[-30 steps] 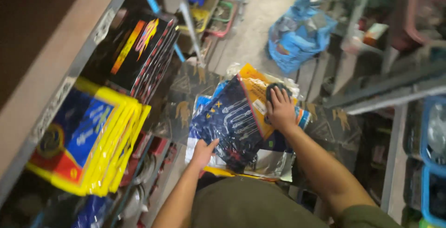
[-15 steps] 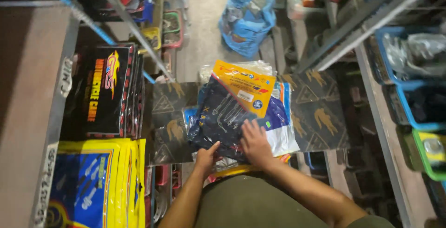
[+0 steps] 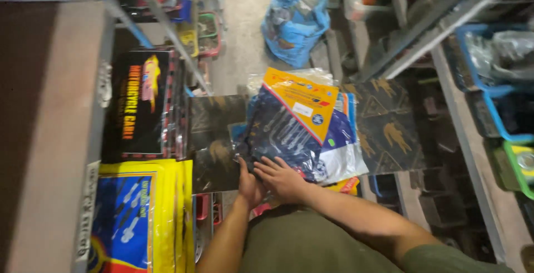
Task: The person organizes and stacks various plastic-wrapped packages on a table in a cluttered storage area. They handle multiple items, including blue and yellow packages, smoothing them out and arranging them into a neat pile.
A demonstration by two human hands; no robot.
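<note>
Both your hands sit low in the middle of the frame, side by side and touching at the near edge of a stack of flat plastic tool packets [image 3: 295, 134]. Your left hand [image 3: 250, 184] grips the lower left corner of the stack, fingers curled on its edge; your right hand [image 3: 283, 179] lies flat on top, fingers spread and pressing down on the dark blue face of the top packet. So neither is closed round anything on its own: together they pin the stack between them.

The top packet is dark blue with an orange header card, and a row of slim metal tools shows through the plastic. Under it more packets fan out to the right, one with a white and blue face [image 3: 345, 150], and an orange corner pokes out just below your right wrist. The whole stack rests on a dark board printed with golden figures [image 3: 389, 128], which runs across the centre of the frame.

At the left of the frame a shelf [image 3: 50, 139] carries a black box with red and yellow lettering [image 3: 139, 106] and, nearer you at lower left, yellow packets with blue fronts [image 3: 139, 217]. Up at the top centre a blue plastic sack [image 3: 295, 23] lies on the concrete floor. At the right edge, blue and green crates [image 3: 495, 100] sit on racking.
</note>
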